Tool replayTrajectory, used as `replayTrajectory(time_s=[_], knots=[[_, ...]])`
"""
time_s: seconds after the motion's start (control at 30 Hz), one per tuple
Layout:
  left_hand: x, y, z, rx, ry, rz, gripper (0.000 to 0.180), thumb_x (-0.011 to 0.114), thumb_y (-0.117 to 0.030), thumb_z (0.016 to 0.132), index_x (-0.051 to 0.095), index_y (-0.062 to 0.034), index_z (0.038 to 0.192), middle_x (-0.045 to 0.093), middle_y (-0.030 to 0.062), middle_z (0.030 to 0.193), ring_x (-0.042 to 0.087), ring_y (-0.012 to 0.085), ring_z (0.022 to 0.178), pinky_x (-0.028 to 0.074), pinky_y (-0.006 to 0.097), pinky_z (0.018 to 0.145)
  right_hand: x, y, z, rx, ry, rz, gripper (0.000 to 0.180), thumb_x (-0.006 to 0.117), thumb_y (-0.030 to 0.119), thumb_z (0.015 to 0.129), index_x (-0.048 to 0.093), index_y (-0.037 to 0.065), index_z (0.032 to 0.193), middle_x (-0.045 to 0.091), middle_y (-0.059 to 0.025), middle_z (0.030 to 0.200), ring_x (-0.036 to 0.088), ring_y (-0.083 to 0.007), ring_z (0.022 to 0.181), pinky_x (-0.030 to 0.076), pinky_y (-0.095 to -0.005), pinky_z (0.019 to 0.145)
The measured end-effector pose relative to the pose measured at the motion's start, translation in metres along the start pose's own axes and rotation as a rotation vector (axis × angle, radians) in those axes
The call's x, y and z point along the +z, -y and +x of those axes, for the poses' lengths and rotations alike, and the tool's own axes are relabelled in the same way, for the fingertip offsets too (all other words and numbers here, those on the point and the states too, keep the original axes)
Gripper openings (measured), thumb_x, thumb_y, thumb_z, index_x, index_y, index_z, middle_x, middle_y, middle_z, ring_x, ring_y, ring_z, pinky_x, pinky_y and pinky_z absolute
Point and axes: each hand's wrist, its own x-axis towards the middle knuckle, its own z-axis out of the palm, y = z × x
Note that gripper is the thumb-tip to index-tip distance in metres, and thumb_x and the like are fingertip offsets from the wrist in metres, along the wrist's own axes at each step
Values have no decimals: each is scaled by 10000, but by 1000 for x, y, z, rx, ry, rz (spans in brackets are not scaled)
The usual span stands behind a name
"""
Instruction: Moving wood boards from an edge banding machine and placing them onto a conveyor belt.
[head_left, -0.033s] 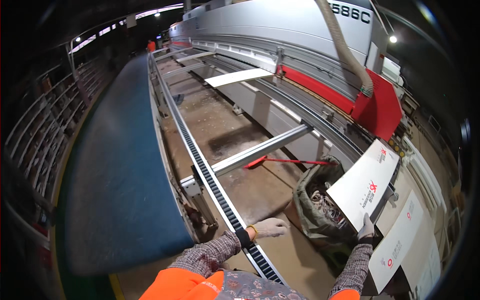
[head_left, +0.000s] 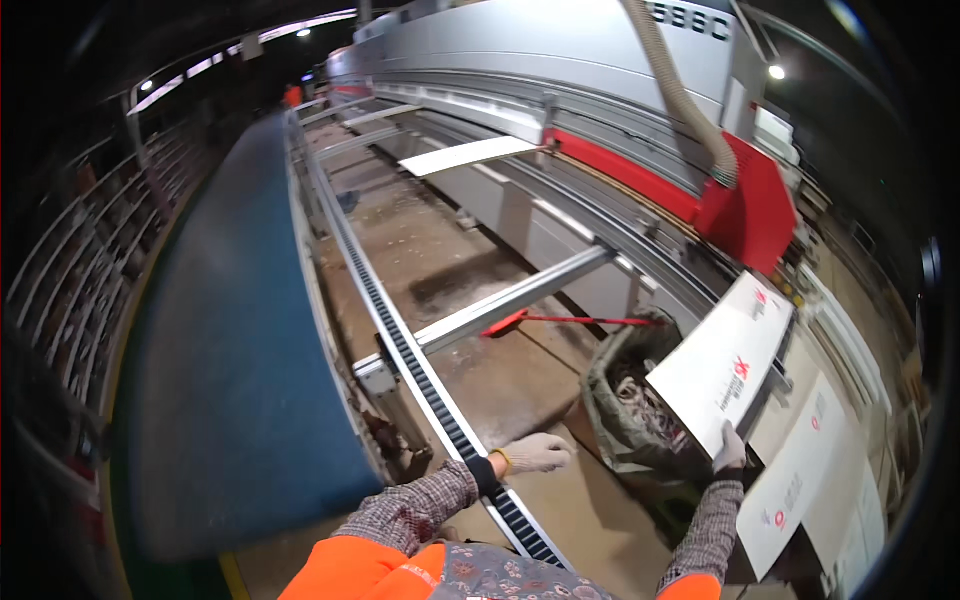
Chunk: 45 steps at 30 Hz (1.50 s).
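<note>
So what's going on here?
A gloved person holds the near edge of a white panel with the right hand. The left hand appears empty, just past a roller track. An open sack of scraps stands just left of the panel, and a long grey machine stretches away ahead.

Bright, smooth metal is seen along the roller rail (head_left: 427,385). To its left, a matt surface is shown by the blue belt (head_left: 240,370). To its right, the sack (head_left: 606,425) is formed of dull, creased cloth; the white panel (head_left: 700,370) is smoothly faced. Just right of the roller rail, the left hand (head_left: 541,453) is covered in matt, knit-looking cloth.
</note>
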Motion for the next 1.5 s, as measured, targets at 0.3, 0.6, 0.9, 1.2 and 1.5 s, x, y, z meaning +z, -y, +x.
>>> replayTrajectory(time_s=[0.3,0.6,0.9,1.2,1.5], knots=[[12,-72,128,314,-209,284,550,631,-346,950,576,43,1336,636,219,1308,594,290,1248,452,360,1068,-9,26,-13,50,-118,-655,446,636,335,957,693,-90,1084,745,-154,957,703,-239,822,533,-366,771],[154,-81,241,172,107,-296,606,756,-332,896,562,80,1295,683,118,1166,647,177,998,518,312,879,-76,74,-114,251,-286,-274,384,675,247,929,683,-94,1106,738,-159,928,707,-236,824,550,-338,751],[269,-88,187,180,149,-51,449,780,-284,848,664,76,1090,735,115,990,673,133,849,534,278,772,-91,109,-224,117,-726,-887,462,640,364,917,703,-78,1038,729,-210,857,701,-277,795,517,-377,740],[343,-96,209,174,397,-147,406,780,-261,860,685,65,1084,736,95,954,668,125,793,536,281,713,-178,96,-280,56,-947,-906,523,674,442,891,694,-77,832,667,-184,693,642,-230,659,480,-400,633],[382,-90,255,55,434,-83,388,786,-267,859,721,60,1056,743,79,932,671,133,767,528,289,693,-202,121,-272,67,-884,-797,483,688,387,887,694,-92,821,682,-141,698,639,-195,641,479,-369,596]])
